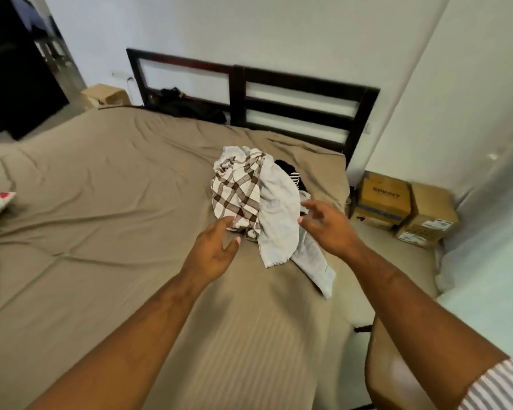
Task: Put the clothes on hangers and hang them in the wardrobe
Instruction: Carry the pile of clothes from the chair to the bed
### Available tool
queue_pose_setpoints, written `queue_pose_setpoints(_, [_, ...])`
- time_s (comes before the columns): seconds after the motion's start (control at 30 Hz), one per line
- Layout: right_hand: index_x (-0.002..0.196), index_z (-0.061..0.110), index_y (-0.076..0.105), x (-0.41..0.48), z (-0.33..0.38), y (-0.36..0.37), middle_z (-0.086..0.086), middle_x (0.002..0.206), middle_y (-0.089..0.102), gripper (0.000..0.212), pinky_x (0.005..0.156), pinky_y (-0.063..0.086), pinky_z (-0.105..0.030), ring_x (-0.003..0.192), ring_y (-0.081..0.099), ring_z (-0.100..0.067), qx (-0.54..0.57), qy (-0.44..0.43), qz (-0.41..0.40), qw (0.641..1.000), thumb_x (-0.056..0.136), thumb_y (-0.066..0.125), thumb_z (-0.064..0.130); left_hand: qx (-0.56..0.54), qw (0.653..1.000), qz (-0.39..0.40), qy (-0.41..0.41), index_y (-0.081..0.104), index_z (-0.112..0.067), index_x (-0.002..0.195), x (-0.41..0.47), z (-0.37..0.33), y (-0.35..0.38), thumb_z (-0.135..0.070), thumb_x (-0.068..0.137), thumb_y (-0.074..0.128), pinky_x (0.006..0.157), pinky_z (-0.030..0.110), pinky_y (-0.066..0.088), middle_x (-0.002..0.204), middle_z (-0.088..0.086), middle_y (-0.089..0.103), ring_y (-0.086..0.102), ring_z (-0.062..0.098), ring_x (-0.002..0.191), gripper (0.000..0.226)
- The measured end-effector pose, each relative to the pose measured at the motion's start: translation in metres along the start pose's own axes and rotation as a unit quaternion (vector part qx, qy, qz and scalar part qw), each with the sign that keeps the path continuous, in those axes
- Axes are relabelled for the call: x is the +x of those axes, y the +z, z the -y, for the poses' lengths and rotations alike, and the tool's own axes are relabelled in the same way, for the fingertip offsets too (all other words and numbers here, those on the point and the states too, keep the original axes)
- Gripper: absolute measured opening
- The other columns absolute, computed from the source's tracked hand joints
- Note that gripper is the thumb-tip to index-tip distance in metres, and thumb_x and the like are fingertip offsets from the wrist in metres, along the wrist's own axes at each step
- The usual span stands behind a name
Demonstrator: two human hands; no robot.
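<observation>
Left hand (pixel 216 247) and right hand (pixel 329 229) hover, fingers (pixel 308 206) spread, holding nothing; take the plaid shirt (pixel 234 190) alone, lifting it clear of the pale garment (pixel 279 220)

This is a bedroom in a home: a wide bed (pixel 116 179) under a rumpled tan sheet (pixel 57 247) fills most of it, with a dark wooden headboard (pixel 296 84) against a plain white wall (pixel 279 31). A heap of clothes (pixel 249 196) lies on the sheet, and cardboard boxes (pixel 397 208) stand in the corner beside it.
</observation>
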State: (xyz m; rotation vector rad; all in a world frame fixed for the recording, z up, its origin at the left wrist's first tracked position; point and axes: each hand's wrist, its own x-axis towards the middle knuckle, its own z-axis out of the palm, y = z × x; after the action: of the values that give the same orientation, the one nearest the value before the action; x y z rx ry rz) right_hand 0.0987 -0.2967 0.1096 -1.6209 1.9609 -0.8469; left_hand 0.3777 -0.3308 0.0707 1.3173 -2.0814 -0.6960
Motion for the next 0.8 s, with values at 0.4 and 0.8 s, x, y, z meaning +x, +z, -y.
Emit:
queue_pose_setpoints(0.4, [0.107,0.027,0.072,-0.274,0.014,-0.043,0.010,0.090,0.074,0.012,0.069,0.049,-0.013,0.078,0.069,0.002,0.012,0.122,-0.025,0.992,0.096,0.068,0.028,-0.127,0.985,0.117,-0.005,0.066,-0.026,0.123,-0.128,-0.034,-0.021,-0.024,0.097,0.066,0.075,-0.001,0.041,0.104,-0.009,0.072,0.065,-0.002,0.097,0.027])
queue_pose_setpoints(0.8, [0.101,0.023,0.075,-0.586,-0.047,-0.024,0.006,0.086,0.076,0.011,0.078,0.058,-0.025,0.074,0.072,-0.006,0.097,0.358,-0.193,0.908,0.092,0.073,0.027,-0.129,0.897,0.416,0.076,0.066,-0.037,0.115,-0.301,-0.145,0.099,-0.034,0.096,0.065,0.094,0.028,0.054,0.108,-0.012,0.074,0.067,0.004,0.103,0.019])
